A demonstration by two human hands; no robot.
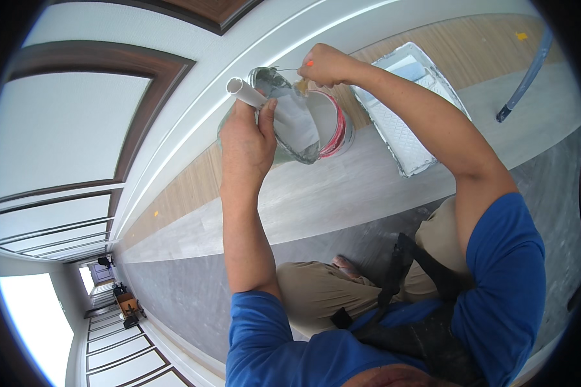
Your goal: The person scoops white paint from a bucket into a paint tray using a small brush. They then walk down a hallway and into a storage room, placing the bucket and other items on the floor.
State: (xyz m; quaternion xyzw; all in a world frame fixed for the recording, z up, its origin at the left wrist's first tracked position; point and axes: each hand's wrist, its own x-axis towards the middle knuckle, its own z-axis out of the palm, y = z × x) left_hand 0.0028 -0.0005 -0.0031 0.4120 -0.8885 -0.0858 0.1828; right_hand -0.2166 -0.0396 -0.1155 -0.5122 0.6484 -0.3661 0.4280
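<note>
My left hand [246, 138] is closed, thumb upward, round a short white hollow tube [246, 92] at the side of a tilted, paint-smeared bucket [313, 153]. Pale paint [294, 119] coats the inside of that bucket. Just to the right, partly behind it, stands a second bucket [336, 132] with a red-stained rim. My right hand [329, 66] is a fist over the tilted bucket's far rim. From it show an orange tip and tan bristles of what looks like a paintbrush [301, 85]. A thin wire runs between rim and fist.
A white paint tray [407, 145] with a ribbed slope lies right of the buckets, under my right forearm. A blue-grey pole [526, 80] stands at the far right. The white wall and baseboard [193, 119] run close behind the buckets. Dark-framed panels line the wall.
</note>
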